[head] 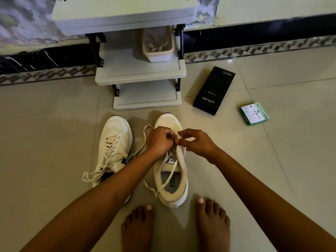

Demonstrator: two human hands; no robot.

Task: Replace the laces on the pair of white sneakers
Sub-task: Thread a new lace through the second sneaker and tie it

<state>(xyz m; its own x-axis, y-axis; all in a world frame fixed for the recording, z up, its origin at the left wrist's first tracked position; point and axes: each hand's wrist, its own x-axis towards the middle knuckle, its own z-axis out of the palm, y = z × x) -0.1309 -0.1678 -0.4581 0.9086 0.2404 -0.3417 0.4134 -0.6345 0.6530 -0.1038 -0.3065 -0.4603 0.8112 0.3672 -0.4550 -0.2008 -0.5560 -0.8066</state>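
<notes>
Two white sneakers stand side by side on the tiled floor, toes pointing away from me. The left sneaker [113, 142] is fully laced, its lace ends trailing loose toward me. Over the eyelets of the right sneaker [172, 180] both my hands meet. My left hand [160, 140] is curled and grips the cream lace [145, 135], which loops out to the left and also trails across the shoe's opening. My right hand [196, 142] pinches the lace at the eyelet flap with thumb and forefinger. The lower eyelets are hidden under my hands.
A grey two-tier shoe rack [140, 77] stands against the wall ahead, with a pale tub [157, 57] on its upper shelf. A black phone box [214, 90] and a small green box [254, 114] lie on the floor to the right. My bare feet [174, 228] are nearest me.
</notes>
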